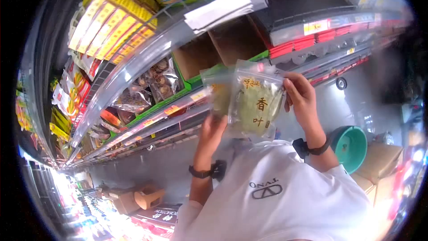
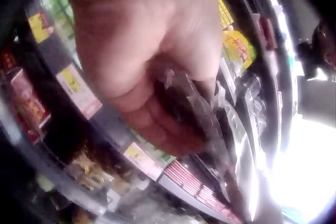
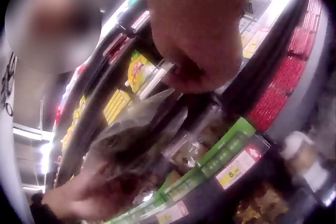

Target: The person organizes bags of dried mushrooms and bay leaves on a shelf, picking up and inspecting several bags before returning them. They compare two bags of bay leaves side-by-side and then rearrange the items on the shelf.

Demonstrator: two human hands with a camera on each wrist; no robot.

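In the head view, two clear zip bags overlap in front of the white shirt. The front bag of bay leaves (image 1: 256, 102) has gold lettering and pale green contents. Partly hidden behind it is a second, similar bag (image 1: 217, 93). My right hand (image 1: 303, 98) pinches the front bag's upper right corner between thumb and fingers. Lower on the left, my left hand (image 1: 211, 133) grips the bags by their lower edge. The left wrist view has the fingers of the left hand (image 2: 152, 77) curled around clear plastic (image 2: 239, 140). In the right wrist view, the bag (image 3: 139, 129) stretches between both hands.
Behind the bags is a shelf with open cardboard boxes (image 1: 196, 58), bagged dried goods (image 1: 162, 78) and price tags. Yellow boxes (image 1: 104, 27) fill a higher rack. A green tub (image 1: 351, 149) and a carton (image 1: 379, 160) stand at the right.
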